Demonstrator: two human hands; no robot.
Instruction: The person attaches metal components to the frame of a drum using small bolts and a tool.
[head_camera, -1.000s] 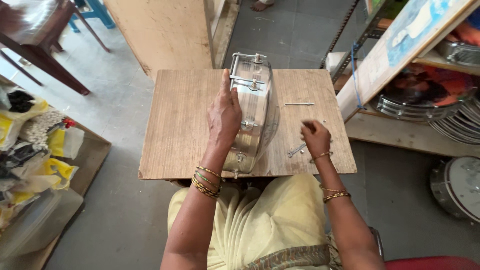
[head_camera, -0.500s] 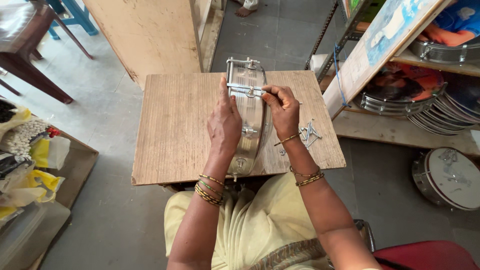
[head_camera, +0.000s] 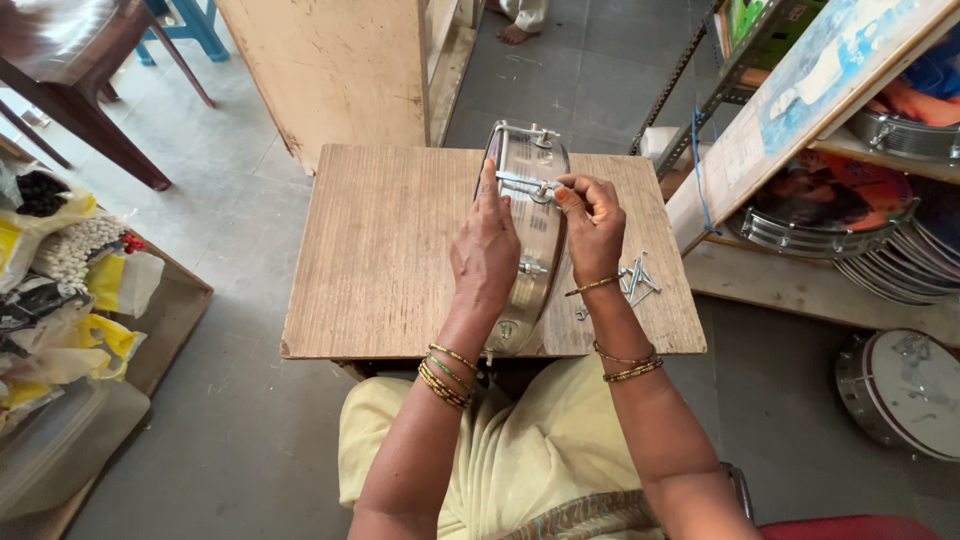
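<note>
From the head camera we see a shiny metal drum shell (head_camera: 528, 240) standing on its rim near the middle of the wooden worktop (head_camera: 390, 250), running from the far edge toward the near one, so its side fittings face up. Our left hand (head_camera: 487, 255) lies flat and unclenched against the shell's side to steady it, while our right hand (head_camera: 592, 225) pinches a metal tension rod (head_camera: 522, 182) laid across the top. Loose screws (head_camera: 635, 280) lie near the worktop's right edge, within the right hand's reach.

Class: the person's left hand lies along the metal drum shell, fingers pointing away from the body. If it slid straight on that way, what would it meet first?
Probably the rod across the drum shell, just beyond the left hand; depth is unclear.
</note>
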